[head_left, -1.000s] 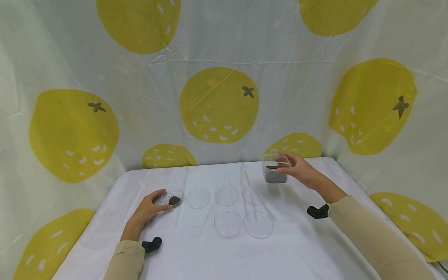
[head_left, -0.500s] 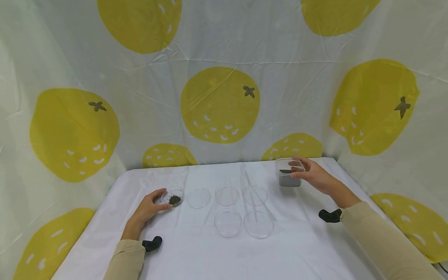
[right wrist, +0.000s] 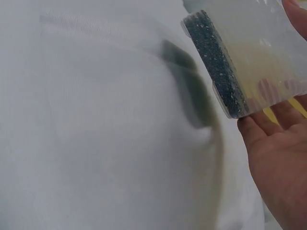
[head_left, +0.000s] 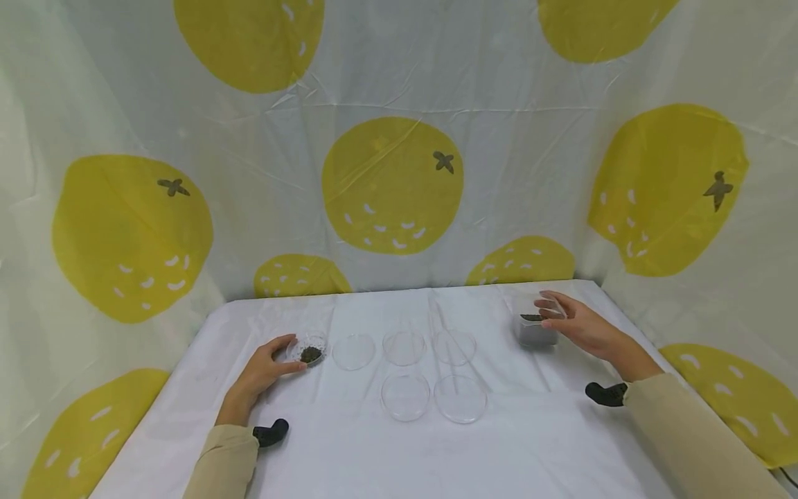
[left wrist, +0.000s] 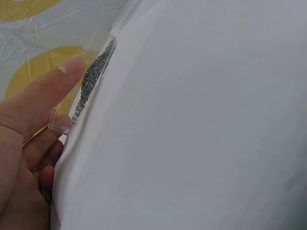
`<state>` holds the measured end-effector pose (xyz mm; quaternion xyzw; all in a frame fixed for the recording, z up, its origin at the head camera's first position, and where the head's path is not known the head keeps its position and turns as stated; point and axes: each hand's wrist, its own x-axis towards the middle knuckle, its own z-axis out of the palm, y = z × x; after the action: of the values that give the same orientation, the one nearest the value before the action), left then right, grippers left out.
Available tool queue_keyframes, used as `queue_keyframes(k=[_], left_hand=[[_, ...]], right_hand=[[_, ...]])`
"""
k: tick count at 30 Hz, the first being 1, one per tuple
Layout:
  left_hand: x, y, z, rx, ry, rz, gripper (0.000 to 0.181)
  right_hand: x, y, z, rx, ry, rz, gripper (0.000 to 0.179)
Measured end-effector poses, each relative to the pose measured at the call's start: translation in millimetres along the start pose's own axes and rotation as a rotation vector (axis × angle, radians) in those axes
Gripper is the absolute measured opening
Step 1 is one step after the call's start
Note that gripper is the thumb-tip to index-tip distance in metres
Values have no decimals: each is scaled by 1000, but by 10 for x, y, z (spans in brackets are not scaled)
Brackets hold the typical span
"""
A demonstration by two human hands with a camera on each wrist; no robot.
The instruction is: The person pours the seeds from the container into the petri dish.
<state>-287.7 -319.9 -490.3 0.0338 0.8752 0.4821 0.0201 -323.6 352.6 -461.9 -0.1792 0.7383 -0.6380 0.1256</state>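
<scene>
At the left of the table, my left hand [head_left: 263,367] pinches a small round clear dish [head_left: 298,355] between thumb and fingers. A little heap of dark granules [left wrist: 93,74] lies in it, sloping along the dish's floor in the left wrist view. My right hand [head_left: 582,330] grips a clear square tub [head_left: 537,335] near the back right, thumb and fingers on its opposite sides. A layer of dark granules [right wrist: 218,62] covers the tub's bottom. In the right wrist view the tub's shadow falls on the cloth a little apart from its base.
Several clear round dishes stand between my hands: a back row with a left dish [head_left: 353,352], a middle dish [head_left: 404,348] and a right dish [head_left: 454,347], plus two front dishes [head_left: 405,398]. White cloth [head_left: 349,450] covers the table; a lemon-printed curtain [head_left: 511,173] hangs behind.
My right hand has carried the tub rightward and lower, away from the round dishes towards the table's back right. My left hand stays on its dish.
</scene>
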Motion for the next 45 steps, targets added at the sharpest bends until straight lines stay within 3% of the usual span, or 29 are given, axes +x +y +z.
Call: queue_keyframes(k=[9, 12, 23, 30, 45], left_hand=[[7, 5, -10, 2, 7, 12, 90], [-3, -5, -1, 5, -1, 6, 90], [8, 26, 2, 12, 3, 13, 89], [2, 5, 24, -1, 1, 9, 89], [12, -27, 5, -2, -3, 10, 91]], right_hand=[[-125, 108, -226, -12, -154, 68, 82], [-125, 99, -248, 0, -170, 100, 83], [-126, -58, -245, -69, -144, 146, 87], [-126, -229, -328, -174, -60, 88, 79], [33, -573, -243, -272, -75, 33, 75]])
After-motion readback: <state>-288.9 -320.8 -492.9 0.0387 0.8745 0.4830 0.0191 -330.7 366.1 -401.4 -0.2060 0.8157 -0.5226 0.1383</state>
